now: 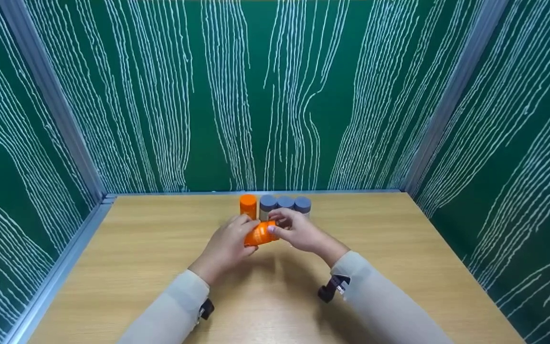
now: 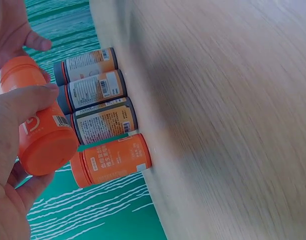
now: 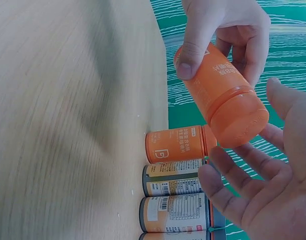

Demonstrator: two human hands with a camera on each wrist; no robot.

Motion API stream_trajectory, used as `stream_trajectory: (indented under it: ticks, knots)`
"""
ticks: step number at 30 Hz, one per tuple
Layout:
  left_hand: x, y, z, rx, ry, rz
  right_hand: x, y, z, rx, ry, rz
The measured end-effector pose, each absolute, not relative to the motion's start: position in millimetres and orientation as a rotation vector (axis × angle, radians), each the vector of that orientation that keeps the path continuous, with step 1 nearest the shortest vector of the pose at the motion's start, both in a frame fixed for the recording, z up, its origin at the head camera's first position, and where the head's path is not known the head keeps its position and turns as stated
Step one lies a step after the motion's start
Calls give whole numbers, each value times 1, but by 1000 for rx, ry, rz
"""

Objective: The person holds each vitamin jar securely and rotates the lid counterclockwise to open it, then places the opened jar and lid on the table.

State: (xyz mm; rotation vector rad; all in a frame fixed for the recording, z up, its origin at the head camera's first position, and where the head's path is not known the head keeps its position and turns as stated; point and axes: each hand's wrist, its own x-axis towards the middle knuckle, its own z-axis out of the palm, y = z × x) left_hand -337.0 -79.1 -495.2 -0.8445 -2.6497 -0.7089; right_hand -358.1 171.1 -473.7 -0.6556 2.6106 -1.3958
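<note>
My left hand (image 1: pixel 226 240) grips an orange supplement bottle (image 1: pixel 259 234) around its body, holding it tilted above the table. In the right wrist view the bottle's orange cap (image 3: pixel 239 120) points toward my right hand (image 3: pixel 273 185). That hand's fingers are spread and loosely bent beside the cap, with a gap visible between palm and cap. A second orange bottle (image 2: pixel 115 161) stands upright on the table behind the held one. Beside it in a row stand three grey-capped bottles (image 2: pixel 95 90) with printed labels, partly hidden by my right hand in the head view.
The wooden table (image 1: pixel 160 267) extends toward me and to both sides. Green panels (image 1: pixel 227 119) with white wavy lines rise behind it and at the sides, joined by grey metal posts (image 1: pixel 456 91). Dark wrist mounts (image 1: pixel 332 288) sit at both cuffs.
</note>
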Motion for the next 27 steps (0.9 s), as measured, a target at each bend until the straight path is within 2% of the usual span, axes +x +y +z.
stream_trajectory:
  ticks: [11,27]
  knots:
    - [-337,-77,-498,-825,-2660,-687,-361,171,-479,-492,2557,-1431]
    - [-337,-79,-501,-792,-2687,-699,-359,170,-477,-629,2630,-1357]
